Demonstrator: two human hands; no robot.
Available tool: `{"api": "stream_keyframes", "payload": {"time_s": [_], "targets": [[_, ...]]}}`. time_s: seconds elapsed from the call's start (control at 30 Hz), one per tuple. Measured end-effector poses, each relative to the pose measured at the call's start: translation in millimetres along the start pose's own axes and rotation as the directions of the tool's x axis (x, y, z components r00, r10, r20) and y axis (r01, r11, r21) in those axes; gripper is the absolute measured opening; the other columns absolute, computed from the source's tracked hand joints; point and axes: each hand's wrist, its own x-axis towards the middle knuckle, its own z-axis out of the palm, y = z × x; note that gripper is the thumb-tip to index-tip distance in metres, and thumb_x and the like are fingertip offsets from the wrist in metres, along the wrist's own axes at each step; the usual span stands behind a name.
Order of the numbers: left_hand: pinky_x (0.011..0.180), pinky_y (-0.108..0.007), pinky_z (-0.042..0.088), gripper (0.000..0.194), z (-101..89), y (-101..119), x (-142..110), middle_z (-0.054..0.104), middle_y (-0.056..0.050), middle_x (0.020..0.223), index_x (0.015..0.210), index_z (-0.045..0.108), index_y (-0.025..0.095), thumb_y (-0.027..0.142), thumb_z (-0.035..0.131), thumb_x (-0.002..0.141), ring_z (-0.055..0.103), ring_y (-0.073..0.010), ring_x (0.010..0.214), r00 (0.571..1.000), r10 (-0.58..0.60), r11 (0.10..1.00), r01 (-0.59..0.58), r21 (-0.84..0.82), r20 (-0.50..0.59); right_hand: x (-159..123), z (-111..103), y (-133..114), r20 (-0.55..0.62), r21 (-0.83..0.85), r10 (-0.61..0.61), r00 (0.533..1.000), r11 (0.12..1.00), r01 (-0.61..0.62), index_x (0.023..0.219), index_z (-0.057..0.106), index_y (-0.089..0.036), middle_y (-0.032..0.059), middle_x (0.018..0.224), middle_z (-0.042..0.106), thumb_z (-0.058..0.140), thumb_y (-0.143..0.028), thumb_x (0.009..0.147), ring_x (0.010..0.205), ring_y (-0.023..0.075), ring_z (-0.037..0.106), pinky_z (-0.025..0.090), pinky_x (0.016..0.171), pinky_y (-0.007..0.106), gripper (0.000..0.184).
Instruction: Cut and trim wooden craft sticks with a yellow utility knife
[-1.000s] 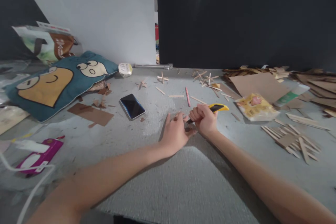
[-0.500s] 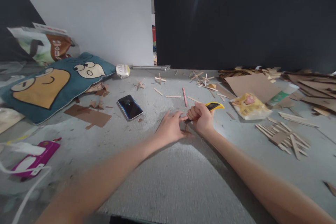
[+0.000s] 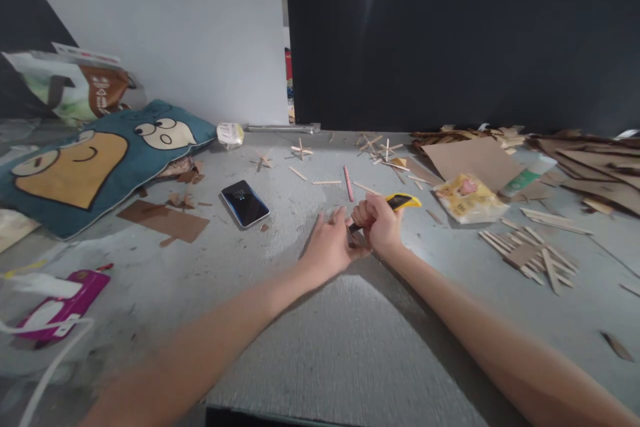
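R hand (image 3: 383,223) grips yellow cutter (image 3: 406,201), L hand (image 3: 330,243) just beside.

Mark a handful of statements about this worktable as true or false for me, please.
1. The right hand grips a yellow-and-black cutter. True.
2. The phone lies to the right of the left hand. False: the phone lies to that hand's left.
3. The pink stick lies on the table, beyond the hands. True.
4. The yellow packet rests on the blue cushion. False: the packet and cushion are on opposite sides.
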Motion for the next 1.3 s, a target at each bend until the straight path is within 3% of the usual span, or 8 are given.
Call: {"api": "stream_keyframes", "payload": {"time_s": [0.17, 0.4, 0.63, 0.73, 0.87, 1.03, 1.13, 1.3], "targets": [[0.127, -0.056, 0.028, 0.104, -12.6, -14, 11, 0.052, -0.021, 0.159, 0.156, 0.045, 0.020, 0.056, 0.090, 0.069, 0.041, -0.0425, 0.153, 0.991, -0.009, 1.000, 0.012, -0.019, 0.136, -1, 1, -2, -0.009, -0.021, -0.009, 1.000, 1.000, 0.009, 0.046, 0.023, -0.024, -0.0087, 0.038, 0.022, 0.075, -0.035, 0.077, 0.038, 0.0065, 0.016, 0.016, 0.042, 0.028, 0.061], [0.130, -0.064, 0.006, 0.086, -0.2, 6, -4, 0.050, -0.026, 0.159, 0.152, 0.048, 0.012, 0.058, 0.077, 0.085, 0.051, -0.0394, 0.147, 0.996, -0.064, 0.997, 0.066, 0.047, -0.055, -1, 1, -2, -0.008, -0.019, -0.005, 1.000, 1.000, 0.005, 0.044, 0.025, -0.025, -0.0084, 0.038, 0.023, 0.076, -0.035, 0.074, 0.038, 0.0071, 0.017, 0.015, 0.043, 0.029, 0.060], [0.132, -0.062, 0.011, 0.100, -20.2, -17, 17, 0.057, -0.013, 0.157, 0.158, 0.042, 0.026, 0.049, 0.091, 0.073, 0.034, -0.0323, 0.158, 0.973, 0.049, 0.996, -0.030, -0.087, 0.223, 2, -2, 0, -0.012, -0.019, -0.019, 1.000, 1.000, 0.019, 0.048, 0.020, -0.025, -0.0091, 0.039, 0.020, 0.074, -0.037, 0.077, 0.039, 0.0067, 0.014, 0.018, 0.040, 0.029, 0.063], [0.131, -0.064, 0.007, 0.091, -16.1, -13, 11, 0.060, -0.014, 0.153, 0.155, 0.048, 0.025, 0.053, 0.086, 0.078, 0.039, -0.0344, 0.155, 0.993, 0.025, 0.999, -0.021, -0.029, 0.115, 3, -2, 2, -0.014, -0.005, -0.016, 1.000, 1.000, 0.016, 0.048, 0.020, -0.025, -0.0090, 0.039, 0.021, 0.074, -0.035, 0.078, 0.039, 0.0064, 0.014, 0.017, 0.040, 0.029, 0.062], [0.130, -0.066, 0.000, 0.085, -1.8, 0, -1, 0.048, -0.023, 0.161, 0.153, 0.049, 0.016, 0.058, 0.078, 0.084, 0.043, -0.0382, 0.152, 0.999, -0.031, 0.998, 0.033, 0.060, -0.040, 4, -2, 3, -0.009, -0.001, -0.020, 1.000, 1.000, 0.020, 0.047, 0.020, -0.024, -0.0088, 0.038, 0.022, 0.074, -0.036, 0.077, 0.038, 0.0062, 0.015, 0.017, 0.041, 0.028, 0.063], [0.130, -0.065, 0.010, 0.098, -10.0, -10, 11, 0.055, -0.019, 0.157, 0.160, 0.040, 0.021, 0.053, 0.085, 0.078, 0.050, -0.0386, 0.147, 0.998, -0.026, 0.999, 0.028, -0.021, 0.065, 4, -1, 2, 0.004, -0.020, -0.037, 0.999, 0.999, 0.037, 0.048, 0.019, -0.023, -0.0090, 0.039, 0.020, 0.074, -0.037, 0.077, 0.038, 0.0060, 0.015, 0.019, 0.041, 0.028, 0.064], [0.130, -0.061, 0.018, 0.097, -18.0, -17, 18, 0.060, -0.013, 0.153, 0.156, 0.048, 0.027, 0.051, 0.090, 0.072, 0.047, -0.0388, 0.150, 0.982, 0.008, 1.000, -0.005, -0.020, 0.186, 5, -1, 2, -0.005, -0.001, -0.022, 1.000, 1.000, 0.022, 0.046, 0.020, -0.023, -0.0089, 0.038, 0.020, 0.073, -0.034, 0.075, 0.037, 0.0058, 0.015, 0.018, 0.041, 0.028, 0.061], [0.131, -0.063, 0.005, 0.074, -3.7, -2, 4, 0.054, -0.023, 0.155, 0.140, 0.063, 0.014, 0.060, 0.079, 0.083, 0.048, -0.0412, 0.148, 0.999, -0.002, 0.993, 0.007, 0.114, -0.047, 6, -1, 3, -0.025, 0.031, -0.008, 1.000, 0.999, 0.009, 0.045, 0.022, -0.023, -0.0089, 0.038, 0.021, 0.073, -0.031, 0.074, 0.038, 0.0056, 0.015, 0.015, 0.042, 0.028, 0.059]]}}
